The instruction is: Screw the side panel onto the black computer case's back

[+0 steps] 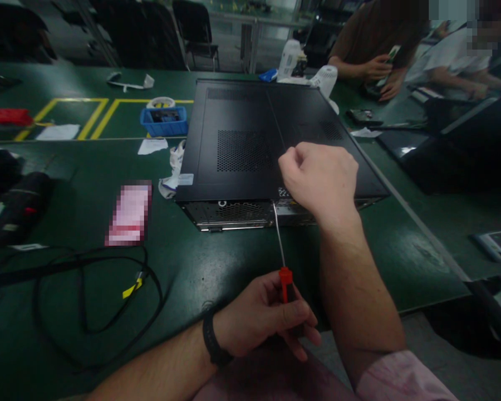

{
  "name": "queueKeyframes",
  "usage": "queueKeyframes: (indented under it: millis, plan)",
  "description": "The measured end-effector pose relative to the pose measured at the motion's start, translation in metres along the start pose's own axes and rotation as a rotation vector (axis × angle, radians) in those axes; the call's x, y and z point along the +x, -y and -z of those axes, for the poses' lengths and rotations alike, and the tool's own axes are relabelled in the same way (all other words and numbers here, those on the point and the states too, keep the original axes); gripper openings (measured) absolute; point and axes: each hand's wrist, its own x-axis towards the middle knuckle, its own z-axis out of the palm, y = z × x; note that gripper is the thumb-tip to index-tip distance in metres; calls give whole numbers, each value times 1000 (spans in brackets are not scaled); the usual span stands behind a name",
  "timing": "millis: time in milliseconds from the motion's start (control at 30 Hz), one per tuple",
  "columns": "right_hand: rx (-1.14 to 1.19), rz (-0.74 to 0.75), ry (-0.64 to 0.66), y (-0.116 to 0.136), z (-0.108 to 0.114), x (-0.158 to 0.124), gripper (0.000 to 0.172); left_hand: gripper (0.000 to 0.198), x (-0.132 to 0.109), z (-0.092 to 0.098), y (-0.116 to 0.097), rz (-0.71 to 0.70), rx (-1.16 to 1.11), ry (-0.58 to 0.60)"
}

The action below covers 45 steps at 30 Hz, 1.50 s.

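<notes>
One tilt could slip the screwdriver (287,278) our left grip (269,314) holds at the case (237,111), our right grip (323,175) clenched above.

Dim overall; soft glare on green tabletop (186,259); outer edges blurred, stretched; pixelation upper right

No words or numbers can be read. A pale label (186,179) marks the near left corner of the black case (242,111); a black-and-white patch (282,192) at its near edge is illegible.
</notes>
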Motion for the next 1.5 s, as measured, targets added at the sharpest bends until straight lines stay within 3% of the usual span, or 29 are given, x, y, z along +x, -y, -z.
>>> queueKeyframes:
  millis: [267, 700, 1067, 1400, 1500]
  plan:
    - [1, 12, -10, -1, -2, -1, 46, 32, -2, 3, 1, 5, -105, 78]
    - [-6, 1, 5, 0, -1, -1, 48, 49, 0, 2, 2, 29, 71, -44]
    - [-14, 4, -3, -1, -2, 0, 47, 38, -3, -1, -2, 31, -50, -2]
    - [0, -3, 1, 1, 0, -1, 45, 44, -1, 2, 2, 24, 47, -50]
    - [15, 0, -18, 0, -2, 0, 43, 44, 0, 2, 2, 18, 28, -17]
